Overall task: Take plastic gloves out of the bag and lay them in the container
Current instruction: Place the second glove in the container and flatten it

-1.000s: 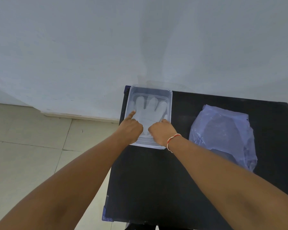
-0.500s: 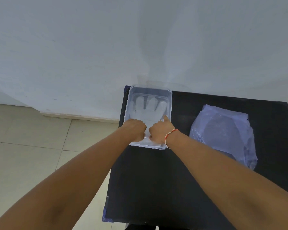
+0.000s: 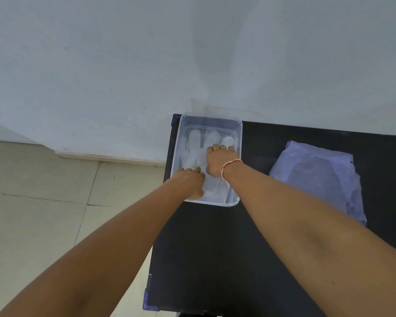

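Main risk as I read it: the plastic glove (image 3: pixel 198 154) was thin film and could cling to skin, so lifting either palm straight up might drag it up or crumple it; a sideways push could also slide the light clear container (image 3: pixel 237 133) toward the far-left table (image 3: pixel 215 248) corner it sat at, right by the edge. Left hand (image 3: pixel 190 183) was flat-ish, fingers loosely curled, pressing the glove's cuff end at the container's near-left; not pinching anything I could see. Right hand (image 3: pixel 216 161), red-and-white thread band (image 3: pixel 231 164) on the wrist, was spread open palm-down over the glove's right half, fingertips touching the base of the glove fingers. Neither hand gripped; both just pressed. Glove lay flat inside the container, fingers pointing far. Bag (image 3: pixel 316 179) of gloves sat well apart to the right, untouched.
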